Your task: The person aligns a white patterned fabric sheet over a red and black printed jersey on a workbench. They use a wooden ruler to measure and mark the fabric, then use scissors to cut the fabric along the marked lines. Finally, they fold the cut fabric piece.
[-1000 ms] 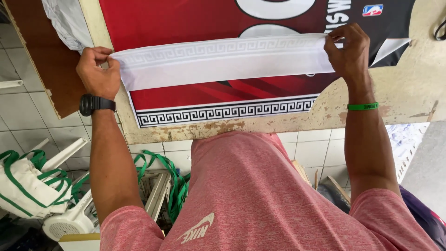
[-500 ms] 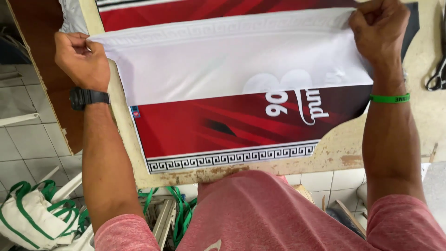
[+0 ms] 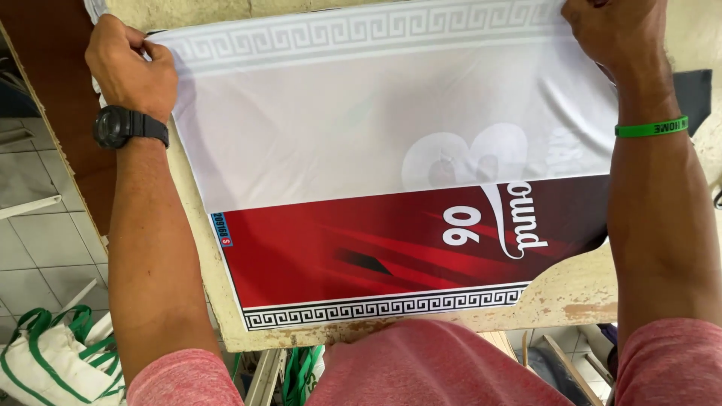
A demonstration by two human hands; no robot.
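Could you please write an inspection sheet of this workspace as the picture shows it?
Surface: worn beige table, chipped near edge.
Job's things: red printed fabric, its pale reverse side folded over it.
Clutter: dark item at the right edge, kind unclear.
Grippers: left hand and right hand each pinch a far corner of the fold.
Cables: nothing seen.
Surroundings: tiled floor; white bag with green straps.
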